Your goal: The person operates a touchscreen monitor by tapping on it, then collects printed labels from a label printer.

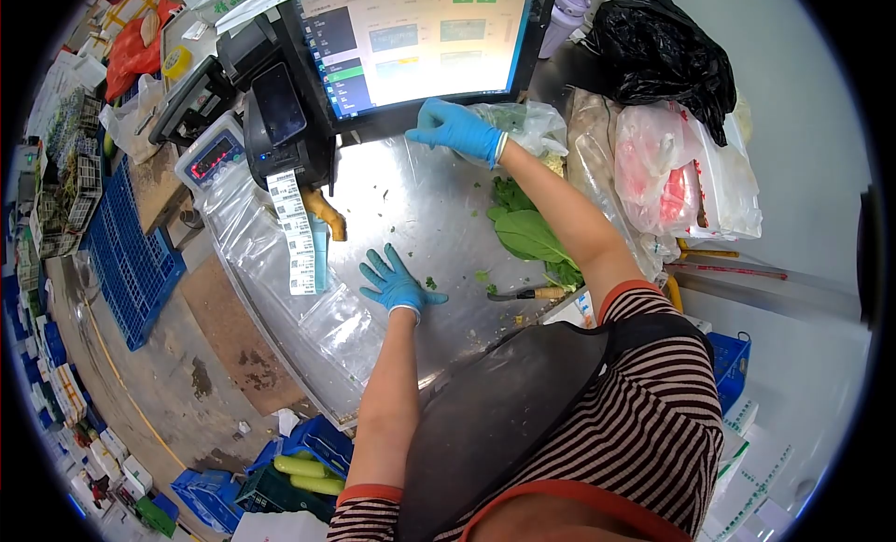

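My left hand, in a blue glove, lies flat on the metal table with its fingers spread, near small green scraps. My right hand, also gloved, is at the lower edge of the monitor. Its thumb stands apart from the other fingers, and no held thing shows. Beside its wrist is a clear plastic bag. Leafy greens lie under my right forearm, with a wooden-handled knife below them. Left of my left hand are a printed label strip and a ginger-like root.
A label printer with a phone on it stands left of the monitor, next to a scale. A black plastic bag and white bags sit at the right. Crates with light-green gourds stand on the floor.
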`<state>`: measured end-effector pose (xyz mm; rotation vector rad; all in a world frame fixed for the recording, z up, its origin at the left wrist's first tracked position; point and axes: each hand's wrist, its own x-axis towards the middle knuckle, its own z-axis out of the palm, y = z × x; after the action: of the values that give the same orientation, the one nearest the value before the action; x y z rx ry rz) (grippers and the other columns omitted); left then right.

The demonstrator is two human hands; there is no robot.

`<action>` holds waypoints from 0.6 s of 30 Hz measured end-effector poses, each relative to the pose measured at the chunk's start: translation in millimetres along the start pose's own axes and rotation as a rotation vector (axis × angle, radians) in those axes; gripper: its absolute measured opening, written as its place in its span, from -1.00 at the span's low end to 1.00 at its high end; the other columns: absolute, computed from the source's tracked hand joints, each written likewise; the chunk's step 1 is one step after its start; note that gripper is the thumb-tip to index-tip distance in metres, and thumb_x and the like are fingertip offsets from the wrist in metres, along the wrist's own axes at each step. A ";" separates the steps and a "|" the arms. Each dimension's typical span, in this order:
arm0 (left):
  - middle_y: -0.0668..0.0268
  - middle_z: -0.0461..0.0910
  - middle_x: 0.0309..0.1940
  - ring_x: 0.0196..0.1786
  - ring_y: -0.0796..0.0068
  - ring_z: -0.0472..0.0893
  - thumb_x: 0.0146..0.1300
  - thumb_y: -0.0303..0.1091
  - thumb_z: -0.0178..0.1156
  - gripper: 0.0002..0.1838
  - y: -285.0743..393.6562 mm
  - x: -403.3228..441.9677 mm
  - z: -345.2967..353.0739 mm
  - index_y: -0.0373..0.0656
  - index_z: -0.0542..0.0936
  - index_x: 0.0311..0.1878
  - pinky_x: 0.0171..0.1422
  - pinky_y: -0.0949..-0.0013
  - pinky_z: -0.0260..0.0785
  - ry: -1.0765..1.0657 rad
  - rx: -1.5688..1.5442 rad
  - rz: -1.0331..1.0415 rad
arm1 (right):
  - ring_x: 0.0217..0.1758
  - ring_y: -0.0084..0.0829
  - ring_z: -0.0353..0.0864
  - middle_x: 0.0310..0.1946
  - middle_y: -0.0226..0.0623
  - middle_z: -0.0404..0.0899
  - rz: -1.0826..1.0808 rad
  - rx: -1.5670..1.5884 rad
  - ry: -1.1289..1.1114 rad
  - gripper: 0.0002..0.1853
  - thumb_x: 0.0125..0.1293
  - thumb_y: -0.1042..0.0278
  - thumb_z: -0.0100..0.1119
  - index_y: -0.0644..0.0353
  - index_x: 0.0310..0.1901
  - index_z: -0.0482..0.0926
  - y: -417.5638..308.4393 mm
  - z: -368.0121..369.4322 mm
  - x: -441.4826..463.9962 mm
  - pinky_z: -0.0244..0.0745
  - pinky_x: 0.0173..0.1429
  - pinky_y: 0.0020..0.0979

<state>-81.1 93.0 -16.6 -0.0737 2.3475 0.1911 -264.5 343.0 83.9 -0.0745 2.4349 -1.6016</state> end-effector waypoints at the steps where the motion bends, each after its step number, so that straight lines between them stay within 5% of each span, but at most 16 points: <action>1: -0.11 -0.52 0.68 0.69 -0.30 -0.45 -0.67 0.41 0.68 0.89 -0.2 0.4 0.4 -0.04 -0.36 0.69 0.56 -0.56 -0.43 0.000 0.000 0.000 | -0.34 -0.48 0.53 -0.42 -0.31 0.56 -0.005 -0.004 0.001 -0.55 0.28 -0.08 0.45 0.14 -0.39 0.52 0.7 0.9 0.6 0.52 -0.14 -0.38; 18: -0.12 -0.53 0.68 0.68 -0.32 -0.47 -0.66 0.41 0.68 0.89 0.4 -1.2 0.2 -0.04 -0.37 0.69 0.55 -0.57 -0.43 0.006 -0.002 0.005 | -0.35 -0.51 0.52 -0.45 -0.36 0.56 -0.016 0.013 -0.011 -0.58 0.28 -0.05 0.46 0.11 -0.41 0.52 -0.8 2.0 3.6 0.52 -0.15 -0.40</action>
<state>-80.1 93.4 -15.8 -0.0698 2.3536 0.1964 -267.7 340.3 83.3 -0.0999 2.4211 -1.6195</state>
